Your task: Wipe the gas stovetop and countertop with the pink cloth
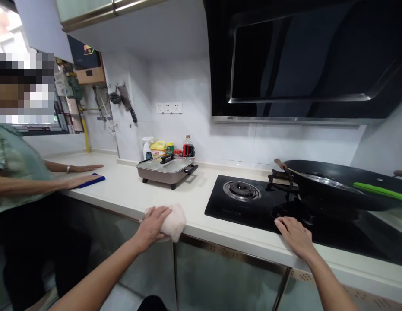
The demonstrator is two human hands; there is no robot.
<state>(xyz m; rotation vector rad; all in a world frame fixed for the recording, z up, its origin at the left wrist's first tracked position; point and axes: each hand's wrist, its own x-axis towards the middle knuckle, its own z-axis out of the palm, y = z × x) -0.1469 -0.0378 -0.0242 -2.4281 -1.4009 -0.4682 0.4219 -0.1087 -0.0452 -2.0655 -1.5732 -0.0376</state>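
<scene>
My left hand is closed on a pale pink cloth, which lies bunched at the front edge of the white countertop. Part of the cloth hangs over that edge. Further right, my right hand lies palm down by the front rim of the black gas stove, its fingers loosely bent and nothing visible in them. Behind the cloth stands a brown electric pan with a glass lid.
A large wok and a green-handled utensil sit over the stove's right side. At left, another person presses a blue cloth on the counter. Bottles line the wall, a cleaver hangs, and a range hood juts overhead.
</scene>
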